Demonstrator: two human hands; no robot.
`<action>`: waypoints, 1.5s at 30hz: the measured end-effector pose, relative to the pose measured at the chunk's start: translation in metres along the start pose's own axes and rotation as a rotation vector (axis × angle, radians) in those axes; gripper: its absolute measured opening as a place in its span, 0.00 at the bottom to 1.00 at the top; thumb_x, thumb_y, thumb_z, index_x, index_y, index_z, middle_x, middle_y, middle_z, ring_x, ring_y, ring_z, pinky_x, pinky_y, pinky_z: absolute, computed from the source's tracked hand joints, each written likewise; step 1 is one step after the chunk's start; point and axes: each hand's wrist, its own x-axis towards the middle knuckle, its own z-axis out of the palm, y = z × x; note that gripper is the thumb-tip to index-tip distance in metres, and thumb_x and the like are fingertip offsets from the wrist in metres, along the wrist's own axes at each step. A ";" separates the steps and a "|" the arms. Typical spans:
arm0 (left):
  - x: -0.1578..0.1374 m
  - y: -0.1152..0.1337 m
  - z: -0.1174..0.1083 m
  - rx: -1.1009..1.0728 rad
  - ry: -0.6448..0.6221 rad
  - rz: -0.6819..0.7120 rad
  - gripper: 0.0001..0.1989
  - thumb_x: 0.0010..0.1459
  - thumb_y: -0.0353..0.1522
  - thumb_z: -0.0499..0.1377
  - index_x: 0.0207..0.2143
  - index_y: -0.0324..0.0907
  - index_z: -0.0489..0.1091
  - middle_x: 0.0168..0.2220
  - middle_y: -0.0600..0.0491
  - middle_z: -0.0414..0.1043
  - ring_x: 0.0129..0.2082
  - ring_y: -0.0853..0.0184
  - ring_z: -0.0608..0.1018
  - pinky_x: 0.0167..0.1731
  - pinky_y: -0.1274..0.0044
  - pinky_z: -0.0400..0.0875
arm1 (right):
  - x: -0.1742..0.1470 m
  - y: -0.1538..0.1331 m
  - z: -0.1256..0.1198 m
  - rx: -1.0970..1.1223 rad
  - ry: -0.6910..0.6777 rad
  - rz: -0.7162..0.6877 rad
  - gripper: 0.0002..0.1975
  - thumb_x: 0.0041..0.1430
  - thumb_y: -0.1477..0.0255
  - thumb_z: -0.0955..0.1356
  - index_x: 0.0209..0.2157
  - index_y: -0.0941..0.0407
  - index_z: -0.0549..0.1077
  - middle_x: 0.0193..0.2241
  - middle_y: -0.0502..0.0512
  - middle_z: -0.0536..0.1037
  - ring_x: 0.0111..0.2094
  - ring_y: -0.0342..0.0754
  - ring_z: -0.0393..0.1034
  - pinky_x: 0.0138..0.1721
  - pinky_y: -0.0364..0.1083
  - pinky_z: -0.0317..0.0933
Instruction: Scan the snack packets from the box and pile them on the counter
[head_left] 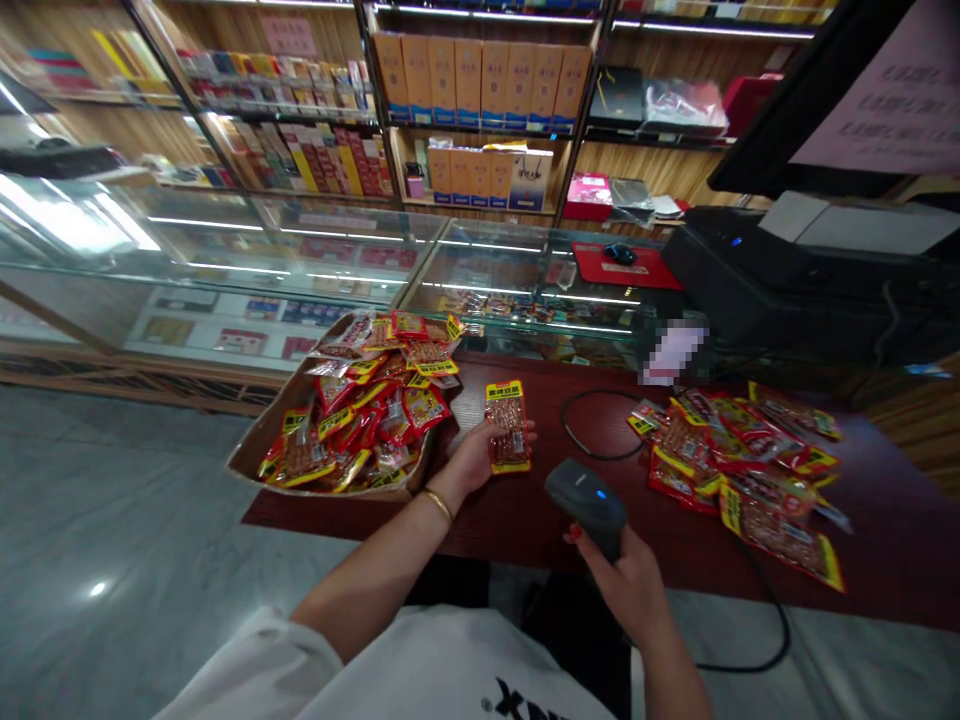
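Observation:
My left hand (475, 452) is closed on a snack packet (508, 418) with yellow ends and a clear, brownish middle, held just above the dark red counter (480, 520). In my right hand (630, 580) is a black barcode scanner (586, 495) with a blue light, its head angled toward the packet. The two are a short way apart. On my left stands an open cardboard box (405, 488) full of red and yellow snack packets (375, 400). A loose pile of similar packets (720, 440) lies on the counter to the right.
A black cable (784, 635) hangs off the counter at right. Behind stand glass display cases (315, 250), with a mouse (620, 253) on a red mat (652, 270). A monitor (810, 90) and a dark machine (750, 270) occupy the right. Shelves of boxes (484, 80) line the wall.

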 end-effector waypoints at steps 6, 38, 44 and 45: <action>0.005 -0.003 -0.002 0.222 -0.050 0.009 0.25 0.50 0.30 0.69 0.52 0.40 0.75 0.46 0.45 0.81 0.39 0.61 0.83 0.42 0.72 0.75 | 0.002 -0.017 -0.019 -0.294 -0.052 -0.073 0.19 0.61 0.57 0.68 0.45 0.56 0.78 0.33 0.58 0.86 0.34 0.57 0.82 0.38 0.49 0.71; 0.012 -0.005 0.000 0.413 0.036 0.103 0.22 0.44 0.29 0.60 0.44 0.38 0.82 0.43 0.46 0.83 0.46 0.55 0.82 0.49 0.67 0.73 | -0.029 -0.026 -0.025 -0.341 -0.055 -0.092 0.17 0.65 0.58 0.65 0.43 0.55 0.78 0.38 0.61 0.86 0.40 0.60 0.83 0.39 0.50 0.73; 0.010 -0.002 0.003 0.426 0.055 0.070 0.23 0.45 0.28 0.59 0.46 0.38 0.81 0.42 0.48 0.83 0.43 0.59 0.82 0.49 0.70 0.73 | -0.029 -0.026 -0.025 -0.311 -0.020 -0.083 0.17 0.64 0.58 0.66 0.44 0.54 0.78 0.39 0.61 0.86 0.41 0.59 0.82 0.42 0.50 0.73; 0.009 -0.001 0.004 0.420 0.073 0.073 0.23 0.45 0.28 0.59 0.46 0.39 0.81 0.43 0.49 0.83 0.43 0.59 0.82 0.49 0.70 0.72 | -0.029 -0.027 -0.026 -0.301 -0.012 -0.078 0.17 0.64 0.58 0.66 0.44 0.54 0.78 0.40 0.61 0.86 0.41 0.59 0.82 0.42 0.50 0.73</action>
